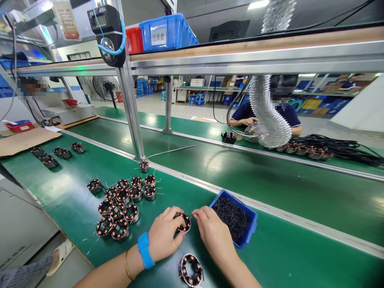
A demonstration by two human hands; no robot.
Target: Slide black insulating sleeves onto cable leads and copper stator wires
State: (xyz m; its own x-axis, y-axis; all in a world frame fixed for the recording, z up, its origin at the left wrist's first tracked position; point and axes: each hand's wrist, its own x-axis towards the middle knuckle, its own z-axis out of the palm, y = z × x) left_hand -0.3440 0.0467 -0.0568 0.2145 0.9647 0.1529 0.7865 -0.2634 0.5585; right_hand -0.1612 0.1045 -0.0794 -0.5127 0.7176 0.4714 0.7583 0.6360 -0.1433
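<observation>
My left hand (166,232), with a blue wristband and a gold bangle, is closed round a copper-wound stator ring (183,224) above the green table. My right hand (211,230) is pinched at the ring's right side, by a thin wire end; what lies between its fingertips is too small to make out. A second stator (191,271) rests below the hands. Just right of my right hand sits a blue bin (253,224) full of short black pieces. To the left stand several more stators (123,196) in a cluster, thin wires sticking out.
A metal post (130,108) rises behind the cluster, beside a single stator (144,165). More stators (48,161) stand far left near cardboard (28,141). Across the table, a person (264,116) sits behind a silver duct (267,108) and black cables (339,148). A shelf (240,60) spans overhead.
</observation>
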